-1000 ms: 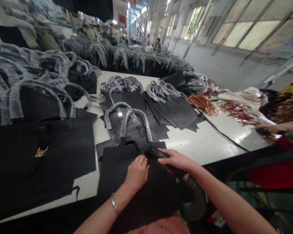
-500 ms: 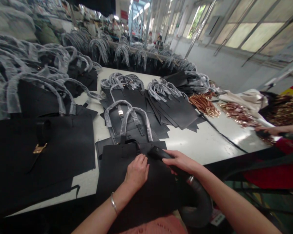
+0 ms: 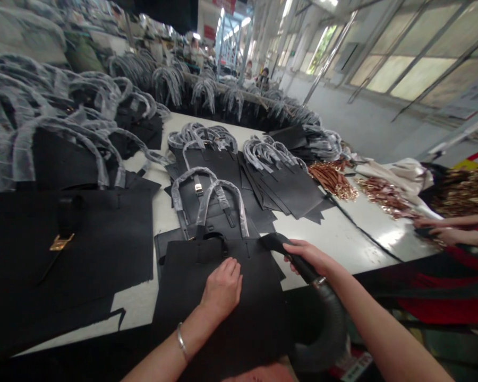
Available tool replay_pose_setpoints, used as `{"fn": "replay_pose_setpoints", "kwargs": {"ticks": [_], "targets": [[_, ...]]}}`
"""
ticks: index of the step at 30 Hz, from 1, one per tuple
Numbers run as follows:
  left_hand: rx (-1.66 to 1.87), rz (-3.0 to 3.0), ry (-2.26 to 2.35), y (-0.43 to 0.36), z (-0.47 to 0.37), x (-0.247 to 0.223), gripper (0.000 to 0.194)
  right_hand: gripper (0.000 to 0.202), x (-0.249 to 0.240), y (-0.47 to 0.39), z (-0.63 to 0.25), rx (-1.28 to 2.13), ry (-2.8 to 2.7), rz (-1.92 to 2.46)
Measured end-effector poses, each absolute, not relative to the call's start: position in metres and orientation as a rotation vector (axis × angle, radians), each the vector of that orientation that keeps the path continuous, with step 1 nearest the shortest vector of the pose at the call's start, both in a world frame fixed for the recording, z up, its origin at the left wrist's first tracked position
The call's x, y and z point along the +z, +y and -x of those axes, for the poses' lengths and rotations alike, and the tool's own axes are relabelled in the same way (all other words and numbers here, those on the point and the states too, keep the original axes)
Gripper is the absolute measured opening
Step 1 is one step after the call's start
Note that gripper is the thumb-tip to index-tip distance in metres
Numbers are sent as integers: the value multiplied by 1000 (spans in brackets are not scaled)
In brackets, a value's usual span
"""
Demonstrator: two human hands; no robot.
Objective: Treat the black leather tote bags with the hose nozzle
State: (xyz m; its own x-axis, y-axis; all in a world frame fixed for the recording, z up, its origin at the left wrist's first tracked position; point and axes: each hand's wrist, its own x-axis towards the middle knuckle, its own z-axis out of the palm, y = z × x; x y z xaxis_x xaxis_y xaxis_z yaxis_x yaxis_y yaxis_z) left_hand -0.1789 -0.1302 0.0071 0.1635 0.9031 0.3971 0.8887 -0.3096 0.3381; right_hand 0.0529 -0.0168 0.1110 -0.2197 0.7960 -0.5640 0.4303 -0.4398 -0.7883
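Note:
Before me lies a black leather handbag panel (image 3: 255,297), its arched handle (image 3: 223,193) wrapped in clear plastic. My left hand (image 3: 223,286) rests on the panel with its fingers curled together, just below a short black strap (image 3: 225,245). Its fingertips hide whatever may be in them. My right hand (image 3: 308,257) is wrapped round a black handheld nozzle (image 3: 276,243) with a thick flexible hose (image 3: 332,318) hanging from its end. The nozzle's tip is by the panel's upper right corner; whether it touches cannot be made out.
Stacked black panels with wrapped handles (image 3: 290,183) lie beyond, and a larger pile with a gold buckle (image 3: 61,242) stands at left. Brown straps (image 3: 329,179) are heaped farther right. At the right edge a co-worker's hands (image 3: 448,233) hold a similar hose. The white table (image 3: 342,233) runs between.
My right hand has drawn the nozzle to the right, off the middle of the panel towards its upper right corner. The left hand stays nearly in place.

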Motion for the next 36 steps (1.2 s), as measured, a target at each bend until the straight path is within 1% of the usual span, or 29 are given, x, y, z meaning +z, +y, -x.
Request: {"fn": "replay_pose_setpoints", "kwargs": {"ticks": [3,5,8,12,16,21,24,30,36], "targets": [[849,-2394,1838,-131,179,6,25,26,114,-9,-40,1557,-1463,1674],[860,-2431,1810,-133,179,5,22,31,123,-12,-34,1511,-1508,1610],[848,-2503,1730,-136,180,1,16,36,133,-26,-23,1658,-1670,1493],[823,-2545,1685,-141,180,-3,14,40,129,-46,1,1954,-1843,1382],[824,-2596,1603,-142,181,-4,12,41,118,-48,28,2045,-1908,1376],[865,-2611,1548,-141,182,-1,11,47,122,-43,54,1941,-2178,1323],[855,-2627,1521,-141,182,-3,11,54,130,-44,66,1839,-2370,1295],[711,-2629,1506,-142,181,-9,15,61,143,-44,85,1688,-2661,1234],[510,-2622,1520,-142,178,-10,20,65,135,-43,119,1503,-2779,1101]]}}
